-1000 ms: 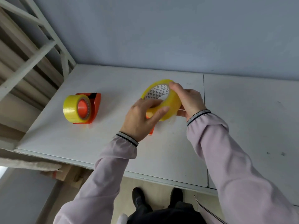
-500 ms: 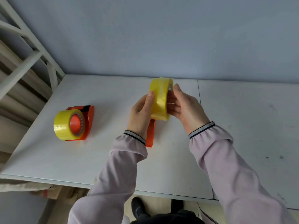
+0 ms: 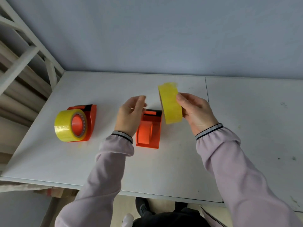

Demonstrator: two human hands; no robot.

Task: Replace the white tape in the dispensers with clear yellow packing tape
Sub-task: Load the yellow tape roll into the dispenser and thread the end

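My right hand [image 3: 196, 112] holds a yellow tape roll [image 3: 170, 104] on edge, above the table, just right of an orange dispenser [image 3: 148, 128] whose hub is bare. My left hand [image 3: 131, 113] hovers at the dispenser's left side with fingers curled loosely, holding nothing that I can see. A second orange dispenser [image 3: 89, 122] lies at the left with a yellow tape roll [image 3: 65, 126] mounted on its hub.
The white table [image 3: 164, 169] has a seam at the right and a front edge near my body. A white metal frame [image 3: 24, 51] stands at the far left. A grey wall rises behind the table. My shoes show below the table edge.
My left hand has let go of the roll and moved left. My right hand alone carries the roll, shifted right, which uncovers the empty dispenser.
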